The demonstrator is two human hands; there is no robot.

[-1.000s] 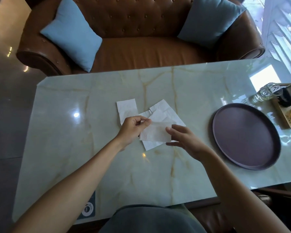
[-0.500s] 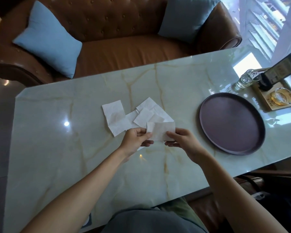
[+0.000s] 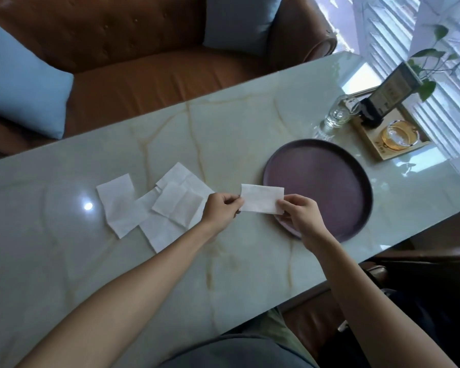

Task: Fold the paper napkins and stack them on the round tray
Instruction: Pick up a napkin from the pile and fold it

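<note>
A folded white napkin [image 3: 260,198] is held as a narrow rectangle between both hands, just above the table at the left rim of the round purple tray [image 3: 329,181]. My left hand [image 3: 222,211] pinches its left end and my right hand [image 3: 299,212] pinches its lower right corner, over the tray's edge. The tray holds nothing. A loose pile of unfolded white napkins [image 3: 154,205] lies flat on the marble table [image 3: 223,261] to the left of my hands.
A wooden tray [image 3: 393,139] with an amber glass, a dark card stand and a plant sits at the far right, with a glass bottle [image 3: 335,118] beside it. A brown leather sofa [image 3: 144,62] with blue cushions lies beyond the table.
Both hands have lifted one napkin from the pile, folded it narrower and carried it right to the tray's left edge. The camera has swung right.
</note>
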